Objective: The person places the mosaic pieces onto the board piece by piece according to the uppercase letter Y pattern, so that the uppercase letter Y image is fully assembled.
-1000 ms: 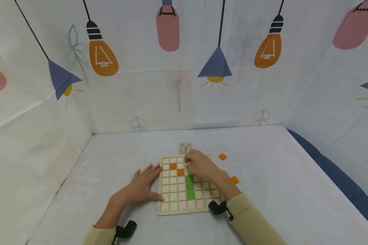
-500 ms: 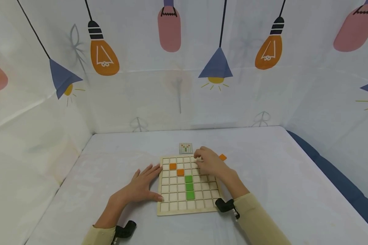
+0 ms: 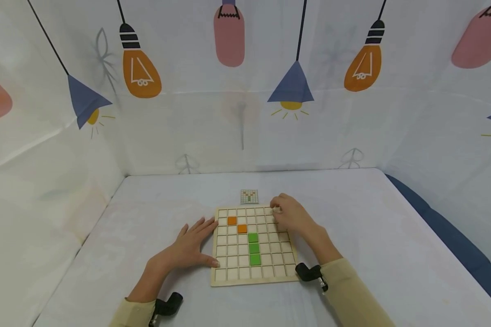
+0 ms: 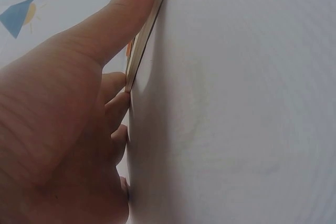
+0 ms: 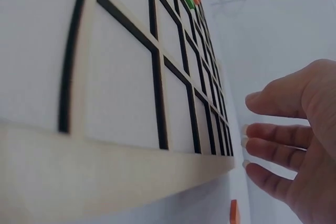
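Observation:
A wooden grid board (image 3: 233,275) lies on the table. Three green tiles (image 3: 253,248) stand in a column on it, and two orange tiles (image 3: 242,229) run diagonally up-left from them. My left hand (image 3: 191,245) rests at the board's left side, fingers spread, thumb on the edge. Over the upper right corner hovers my right hand (image 3: 292,215), its fingers loosely bent. Nothing shows between thumb and fingers of that hand (image 5: 310,140) in the right wrist view. Low in that view, a loose orange tile (image 5: 234,212) appears beside the board; in the head view it is hidden.
A small pattern card (image 3: 249,196) lies just beyond the board's far edge. The white-covered table (image 3: 180,195) meets a printed fabric wall (image 3: 212,131) at the back. Black wrist cameras (image 3: 308,272) stick out near both sleeves.
My right hand has moved right along the board's far edge, from the upper middle to the upper right corner, covering loose orange tiles seen earlier. The left hand stays put.

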`<state>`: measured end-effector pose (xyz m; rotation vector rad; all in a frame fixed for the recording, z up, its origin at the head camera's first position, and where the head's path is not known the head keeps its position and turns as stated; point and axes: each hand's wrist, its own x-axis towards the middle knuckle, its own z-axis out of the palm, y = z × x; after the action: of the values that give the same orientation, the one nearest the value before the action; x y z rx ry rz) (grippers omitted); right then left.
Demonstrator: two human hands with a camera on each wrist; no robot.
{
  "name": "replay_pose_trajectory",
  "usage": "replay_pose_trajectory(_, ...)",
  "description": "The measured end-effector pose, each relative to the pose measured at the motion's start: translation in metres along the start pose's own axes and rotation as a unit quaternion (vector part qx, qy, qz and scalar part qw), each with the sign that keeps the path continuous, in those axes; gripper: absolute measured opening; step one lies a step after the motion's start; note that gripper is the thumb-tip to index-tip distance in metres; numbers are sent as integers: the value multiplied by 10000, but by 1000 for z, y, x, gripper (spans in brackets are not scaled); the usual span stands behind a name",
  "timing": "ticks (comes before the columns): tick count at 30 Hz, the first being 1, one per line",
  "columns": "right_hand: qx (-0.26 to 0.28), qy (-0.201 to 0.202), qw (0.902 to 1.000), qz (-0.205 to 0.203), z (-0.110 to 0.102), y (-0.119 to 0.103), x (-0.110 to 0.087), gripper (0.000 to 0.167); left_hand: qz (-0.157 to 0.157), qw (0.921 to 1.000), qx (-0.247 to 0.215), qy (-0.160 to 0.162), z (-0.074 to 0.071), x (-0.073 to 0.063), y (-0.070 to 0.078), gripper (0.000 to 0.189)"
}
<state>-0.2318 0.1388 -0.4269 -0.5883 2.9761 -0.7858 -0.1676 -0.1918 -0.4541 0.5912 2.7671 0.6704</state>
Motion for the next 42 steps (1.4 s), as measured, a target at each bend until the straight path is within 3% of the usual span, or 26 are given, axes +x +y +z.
replay_pose_trajectory(14,-82,385,9991,145,-14,20,-5,23,-39,10000,6,-9,0,2,-1,116)
replay_pose_trajectory(27,-396,468,9976,308,-19,46,-11,21,24,10000,5,15,-1,2,0,115)
replay_pose_trajectory(42,-659,417,9945,695,-24,47,-15,22,96,9999,-10,39,1,1,-2,115)
